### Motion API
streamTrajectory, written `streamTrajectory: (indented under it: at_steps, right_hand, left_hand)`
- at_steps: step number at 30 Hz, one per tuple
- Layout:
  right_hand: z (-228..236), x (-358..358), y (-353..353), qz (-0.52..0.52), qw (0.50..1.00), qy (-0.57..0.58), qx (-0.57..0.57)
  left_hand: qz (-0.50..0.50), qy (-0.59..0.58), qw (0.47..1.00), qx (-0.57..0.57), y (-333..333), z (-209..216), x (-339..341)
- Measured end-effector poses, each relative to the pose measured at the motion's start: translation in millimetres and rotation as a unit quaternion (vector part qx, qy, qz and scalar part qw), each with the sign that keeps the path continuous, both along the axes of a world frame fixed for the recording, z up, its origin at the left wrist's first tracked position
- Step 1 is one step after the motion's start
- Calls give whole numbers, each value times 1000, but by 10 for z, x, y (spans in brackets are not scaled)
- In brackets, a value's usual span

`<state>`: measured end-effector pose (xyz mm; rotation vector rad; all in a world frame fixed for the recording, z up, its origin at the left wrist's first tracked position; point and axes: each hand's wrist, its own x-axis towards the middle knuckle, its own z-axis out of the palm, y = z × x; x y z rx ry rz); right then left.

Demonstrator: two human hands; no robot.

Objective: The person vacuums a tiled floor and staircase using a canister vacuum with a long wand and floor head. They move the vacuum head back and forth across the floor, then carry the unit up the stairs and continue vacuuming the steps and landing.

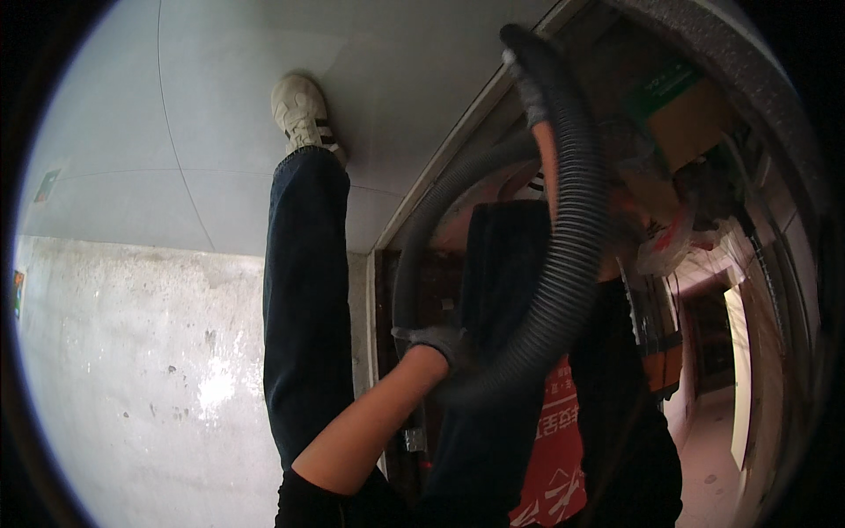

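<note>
A thick black corrugated hose [576, 238] curves in a large loop in front of my legs. My left hand [440, 343], in a grey glove, is closed round the lower left part of the loop; its fingers are partly hidden and slightly blurred. Farther up, my right hand [530, 92], also gloved, grips the hose close to its smooth dark end [528, 40]. Part of my right forearm passes behind the ribbed length. That raised end hangs over the grey floor [396, 70] near a pale sill.
My left foot in a white shoe [301, 110] stands on the grey floor. A stained pale wall [132, 343] is at left. On the right are a cardboard box [695, 123], plastic bags [664, 251] and an orange-and-black case [660, 365]. Red printed sheeting [554, 449] lies below.
</note>
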<state>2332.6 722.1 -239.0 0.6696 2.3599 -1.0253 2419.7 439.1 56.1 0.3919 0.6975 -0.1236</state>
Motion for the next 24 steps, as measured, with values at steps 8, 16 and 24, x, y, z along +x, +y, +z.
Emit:
streamTrajectory:
  at_steps: [8, 16, 24]
  right_hand:
    - [-150, 1299, -1196, 63, 988, -118, -75]
    - [255, 2491, -2455, 100, 927, -290, -214]
    - [256, 2457, -2537, -95, 959, -142, -225]
  left_hand:
    - [27, -264, 963, -49, -327, 664, 885]
    - [62, -311, 945, -75, -323, 961, 1039]
    - [87, -321, 936, -115, -341, 989, 1195]
